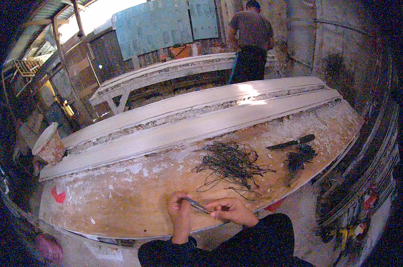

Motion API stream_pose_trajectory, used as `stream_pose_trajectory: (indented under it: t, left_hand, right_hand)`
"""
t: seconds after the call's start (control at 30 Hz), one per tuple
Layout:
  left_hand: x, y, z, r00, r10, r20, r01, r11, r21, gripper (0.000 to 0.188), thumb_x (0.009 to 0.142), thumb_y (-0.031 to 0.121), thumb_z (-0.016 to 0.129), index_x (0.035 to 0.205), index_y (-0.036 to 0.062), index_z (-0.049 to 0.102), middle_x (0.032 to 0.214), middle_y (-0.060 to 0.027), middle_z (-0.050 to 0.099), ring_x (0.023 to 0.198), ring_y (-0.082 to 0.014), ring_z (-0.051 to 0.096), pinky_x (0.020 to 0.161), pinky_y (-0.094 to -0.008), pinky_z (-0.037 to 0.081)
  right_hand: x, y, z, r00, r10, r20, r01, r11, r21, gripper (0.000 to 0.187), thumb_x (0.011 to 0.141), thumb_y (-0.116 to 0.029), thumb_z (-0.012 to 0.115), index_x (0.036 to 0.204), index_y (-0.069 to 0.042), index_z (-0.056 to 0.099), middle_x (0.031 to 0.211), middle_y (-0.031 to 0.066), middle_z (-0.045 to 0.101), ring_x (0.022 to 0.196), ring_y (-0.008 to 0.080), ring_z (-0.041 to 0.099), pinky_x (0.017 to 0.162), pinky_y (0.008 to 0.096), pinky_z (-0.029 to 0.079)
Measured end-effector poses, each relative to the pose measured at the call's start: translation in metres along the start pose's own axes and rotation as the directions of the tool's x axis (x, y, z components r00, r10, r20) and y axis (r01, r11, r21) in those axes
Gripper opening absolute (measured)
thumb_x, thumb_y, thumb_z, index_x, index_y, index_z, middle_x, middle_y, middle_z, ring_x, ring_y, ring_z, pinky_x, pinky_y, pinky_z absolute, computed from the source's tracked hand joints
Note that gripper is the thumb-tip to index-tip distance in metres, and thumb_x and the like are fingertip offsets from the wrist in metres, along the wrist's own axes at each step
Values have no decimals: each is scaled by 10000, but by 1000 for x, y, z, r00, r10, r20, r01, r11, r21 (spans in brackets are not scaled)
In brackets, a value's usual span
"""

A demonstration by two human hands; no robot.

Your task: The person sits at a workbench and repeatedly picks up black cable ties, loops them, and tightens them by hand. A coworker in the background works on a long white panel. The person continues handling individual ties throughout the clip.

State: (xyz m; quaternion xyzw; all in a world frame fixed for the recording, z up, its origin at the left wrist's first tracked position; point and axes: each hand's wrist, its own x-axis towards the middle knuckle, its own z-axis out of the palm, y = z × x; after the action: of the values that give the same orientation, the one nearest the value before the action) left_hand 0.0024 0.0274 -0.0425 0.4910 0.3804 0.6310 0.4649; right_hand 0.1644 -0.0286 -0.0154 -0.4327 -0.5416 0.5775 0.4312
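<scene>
Close to my body, my left hand (179,211) and my right hand (233,211) pinch the two ends of a short bundle of dark cord (196,204), stretched between them over the table's near edge. Its strands look thin, and the fingers cover its ends. Just beyond my hands lies a loose, tangled heap of dark cord (230,163). To its right rests a knife (291,142) with a black handle and dark blade. A smaller dark clump of short pieces (301,157) sits beside the knife.
The paint-spattered wooden table (135,200) carries two long white mouldings (188,127) along its far side. A stained bucket (49,144) stands at the left end, near a red scrap (58,195). Behind, a person (251,40) faces away at another long bench (166,71). Stacked strips (366,178) lie right.
</scene>
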Motion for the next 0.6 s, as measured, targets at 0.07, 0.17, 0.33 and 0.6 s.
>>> stream_pose_trajectory:
  t: [0.07,0.17,0.33,0.6]
  left_hand:
    - [0,2,0,999,-36,-4,36,999,-21,81,709,8,550,761,54,510,745,-1,481,701,-95,467,631,-221,383]
    - [-2,8,0,997,-74,24,75,996,-55,79,713,17,553,749,60,498,735,-2,477,676,-92,466,604,-221,384]
    - [-3,14,4,975,-199,95,220,914,-341,81,747,41,557,750,71,482,707,-4,462,607,-100,461,550,-222,394]
    - [-1,13,3,977,-190,94,212,889,-406,82,750,24,541,788,75,491,731,-6,490,650,-103,478,566,-218,399]
  right_hand:
    - [1,4,1,999,-41,12,41,999,16,224,780,-130,620,982,-32,607,730,-41,566,664,29,470,577,179,365]
    - [2,9,-2,995,-90,46,90,996,-1,193,793,-138,609,952,-29,605,760,-33,583,681,32,478,579,178,366]
    - [2,10,-4,992,-113,56,115,993,-31,119,797,-131,603,854,-26,597,726,-38,566,672,36,477,583,185,367]
    - [-1,6,-8,983,-157,95,147,983,106,116,789,-150,605,775,-43,564,740,-22,538,700,61,475,618,207,366]
